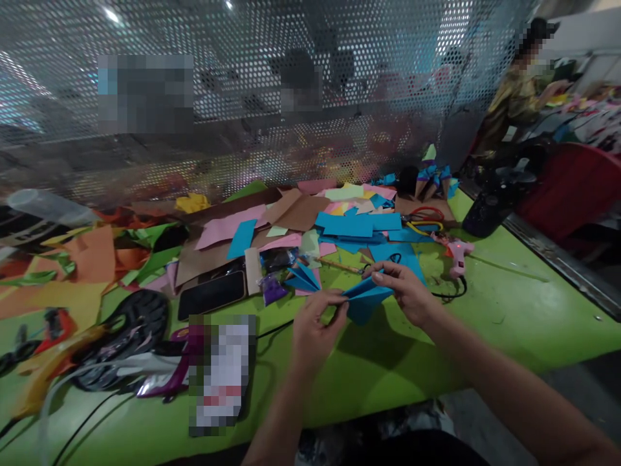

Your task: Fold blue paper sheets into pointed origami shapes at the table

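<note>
A folded piece of blue paper (366,304) is held above the green table by both hands. My left hand (317,323) pinches its left end between thumb and fingers. At the upper right edge, my right hand (400,288) grips the same paper, fingers closed on it. Another pleated blue paper piece (304,278) lies just beyond my left hand, beside a small purple packet (274,290). Behind my right hand are a flat blue sheet (398,254) and a thin stick (342,266).
A pink glue gun (458,255) lies at the right, near scissors (424,223) with red and yellow handles. Blue paper strips (356,224) spread across the back. A phone (212,295) and a yellow glue gun (58,362) are at left. A person (509,103) stands far right.
</note>
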The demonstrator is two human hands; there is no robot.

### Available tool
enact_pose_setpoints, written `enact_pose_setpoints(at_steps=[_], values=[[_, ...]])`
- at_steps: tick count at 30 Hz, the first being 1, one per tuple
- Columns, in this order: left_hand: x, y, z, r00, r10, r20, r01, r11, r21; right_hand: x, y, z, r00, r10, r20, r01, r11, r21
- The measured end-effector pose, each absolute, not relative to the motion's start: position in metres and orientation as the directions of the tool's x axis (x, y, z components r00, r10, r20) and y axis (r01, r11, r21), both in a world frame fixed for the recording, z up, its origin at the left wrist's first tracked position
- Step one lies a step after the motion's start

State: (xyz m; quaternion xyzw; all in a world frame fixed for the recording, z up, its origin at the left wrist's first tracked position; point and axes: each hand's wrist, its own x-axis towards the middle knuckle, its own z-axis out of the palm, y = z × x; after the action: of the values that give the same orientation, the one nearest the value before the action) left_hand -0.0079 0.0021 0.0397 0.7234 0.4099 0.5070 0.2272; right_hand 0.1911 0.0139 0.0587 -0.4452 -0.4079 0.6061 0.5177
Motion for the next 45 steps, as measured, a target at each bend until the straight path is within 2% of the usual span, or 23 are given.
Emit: enact_pose_setpoints(at_steps=[6, 17, 22, 31, 45], values=[[-0.0085, 0.0002, 0.0408, 0.2, 0.849, 0.489, 0.346, -0.528, 0.776, 0.1916, 0.0125, 0.0606, -0.194, 0.966, -0.172, -0.293, -0.225, -0.93], [-0.0074, -0.0017, 0.0428, 0.302, 0.8, 0.519, 0.313, -0.597, 0.738, 0.1894, 0.0121, 0.0579, -0.191, 0.971, -0.142, -0.206, -0.182, -0.962], [-0.0068, -0.0021, 0.0461, 0.266, 0.817, 0.512, 0.328, -0.576, 0.748, 0.1896, 0.0128, 0.0585, -0.153, 0.979, -0.136, -0.226, -0.169, -0.959], [-0.0106, -0.0001, 0.0441, 0.209, 0.841, 0.499, 0.315, -0.542, 0.779, 0.1976, 0.0171, 0.0536, -0.057, 0.997, -0.048, -0.135, -0.056, -0.989], [-0.0153, 0.0025, 0.0402, 0.162, 0.907, 0.39, 0.196, -0.417, 0.888, 0.1977, 0.0186, 0.0551, -0.033, 0.999, -0.009, -0.244, -0.017, -0.97]])
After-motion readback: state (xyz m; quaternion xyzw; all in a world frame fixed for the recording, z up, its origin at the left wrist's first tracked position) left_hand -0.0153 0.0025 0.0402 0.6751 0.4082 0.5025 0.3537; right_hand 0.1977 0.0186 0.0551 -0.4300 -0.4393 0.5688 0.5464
